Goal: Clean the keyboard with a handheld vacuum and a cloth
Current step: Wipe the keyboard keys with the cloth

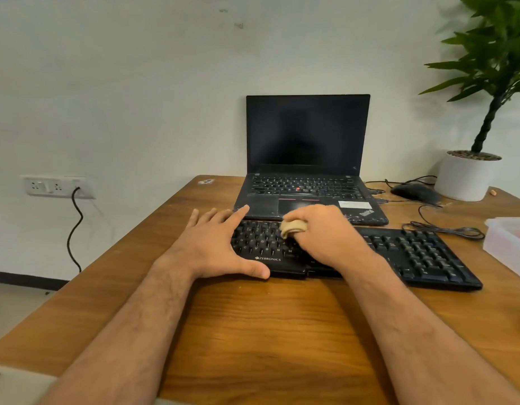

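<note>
On keyboard (355,252): right hand (326,235) grips cloth (292,228), wiping keys; left hand (215,244) flat, fingers spread, steadying. Next: wipe toward keyboard's right end.

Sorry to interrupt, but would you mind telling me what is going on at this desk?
A person is wiping a black keyboard on the wooden desk. The right hand holds a small beige cloth wrapped round a finger against the keys, while the left hand lies flat on the keyboard's left end. No vacuum is in sight.
</note>
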